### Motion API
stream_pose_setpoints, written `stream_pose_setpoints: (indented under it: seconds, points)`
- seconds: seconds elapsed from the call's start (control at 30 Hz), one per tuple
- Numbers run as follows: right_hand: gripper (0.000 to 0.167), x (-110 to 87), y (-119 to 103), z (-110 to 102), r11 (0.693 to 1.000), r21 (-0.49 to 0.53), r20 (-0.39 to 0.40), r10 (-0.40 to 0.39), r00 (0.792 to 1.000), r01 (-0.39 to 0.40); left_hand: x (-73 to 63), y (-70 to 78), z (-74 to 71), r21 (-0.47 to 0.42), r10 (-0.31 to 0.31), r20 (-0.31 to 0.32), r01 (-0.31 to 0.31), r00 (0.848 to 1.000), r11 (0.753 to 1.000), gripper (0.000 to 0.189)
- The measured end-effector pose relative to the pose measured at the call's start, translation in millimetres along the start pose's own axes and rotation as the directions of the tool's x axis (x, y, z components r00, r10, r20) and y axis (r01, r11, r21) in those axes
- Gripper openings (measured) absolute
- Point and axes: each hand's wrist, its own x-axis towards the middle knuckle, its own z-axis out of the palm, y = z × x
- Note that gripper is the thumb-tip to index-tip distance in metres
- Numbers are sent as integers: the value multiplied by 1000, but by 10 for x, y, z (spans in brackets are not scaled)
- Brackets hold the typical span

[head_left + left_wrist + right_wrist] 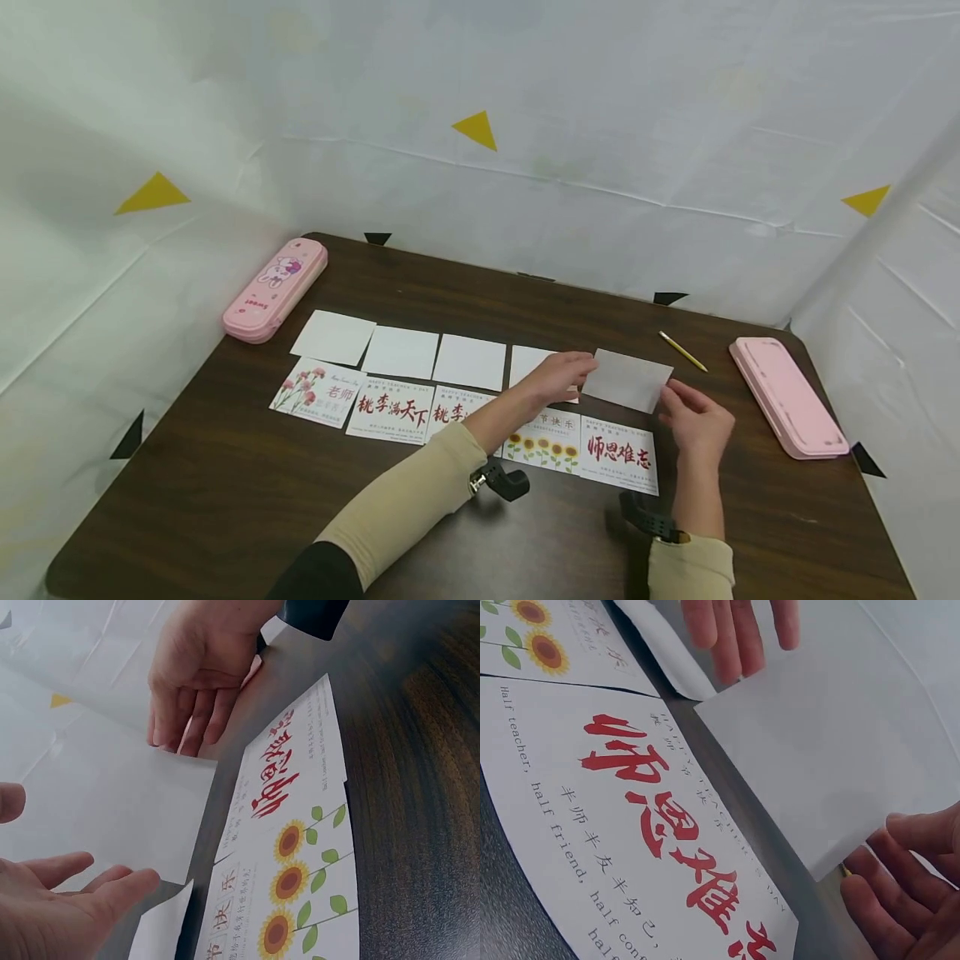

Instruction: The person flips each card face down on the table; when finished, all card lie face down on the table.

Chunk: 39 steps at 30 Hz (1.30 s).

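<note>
A blank white card (628, 380) is held tilted at the right end of the upper row of cards. My right hand (697, 417) pinches its right edge, thumb on the near face and fingers behind, as the right wrist view shows. By the card's left edge is my left hand (553, 379), its fingers (124, 889) extended and thumb apart; whether they touch the card I cannot tell. Just below lies a printed card with red characters (618, 452), beside a sunflower card (542, 442). My left forearm partly covers the lower row.
More blank cards (470, 362) form the upper row, above printed cards such as a carnation card (318, 392). A pink pencil case (276, 287) stands at the left, another pink case (787, 397) at the right. A yellow pencil (684, 352) lies behind the held card.
</note>
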Motion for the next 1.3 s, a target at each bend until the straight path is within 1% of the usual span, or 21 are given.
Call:
stream_pose_setpoints:
  seconds: [0.17,0.23,0.37,0.43,0.5,0.57,0.73,0.8,0.83,0.93,1.0,1.03,1.07,1.1,1.13,1.17,1.3]
  points:
    - [33,4,8,20,998,-60,48,11,999,-8,33,-19,-6,-20,-35,21,35,999,999,58]
    - [32,15,23,24,995,-101,70,7,997,0,45,-27,-6,-25,-42,29,43,999,999,60]
    - [31,36,51,30,981,-195,115,33,993,-10,60,-35,-1,-20,-49,34,50,998,999,62]
    - [32,42,56,25,973,-231,148,35,988,0,64,-34,2,-13,-55,37,55,998,998,63]
    - [32,42,55,28,968,-250,161,34,986,8,66,-31,7,-4,-59,45,59,997,998,65]
    - [34,31,52,24,963,-266,188,13,982,38,63,-30,9,5,-65,57,65,996,998,66]
    - [35,29,103,35,953,-299,202,3,979,59,52,-45,14,11,-86,76,85,993,996,67]
    - [34,81,164,42,952,-302,196,17,980,44,51,-51,16,6,-91,75,91,993,996,67]
    - [35,114,191,32,952,-303,215,14,976,53,53,-55,17,4,-93,74,92,993,996,67]
    - [34,309,371,34,948,-315,212,39,977,30,67,-61,18,-6,-91,70,91,993,996,67]
    - [38,447,500,23,943,-331,231,36,972,44,77,-64,16,-14,-87,68,88,994,996,66]
    - [40,497,554,20,941,-334,237,32,971,51,83,-66,15,-16,-85,70,86,994,996,66]
    - [40,537,596,25,941,-336,226,38,973,41,88,-67,14,-16,-83,72,85,994,996,66]
    - [42,549,605,16,941,-335,235,41,971,42,92,-69,12,-16,-82,74,83,994,996,66]
    - [42,524,570,15,943,-331,236,53,970,29,94,-70,10,-17,-81,77,83,994,996,66]
    - [42,457,502,15,943,-331,240,58,969,26,96,-72,7,-14,-84,81,85,993,996,66]
    - [40,130,159,13,944,-330,244,93,965,-7,97,-79,3,-12,-93,85,94,992,996,65]
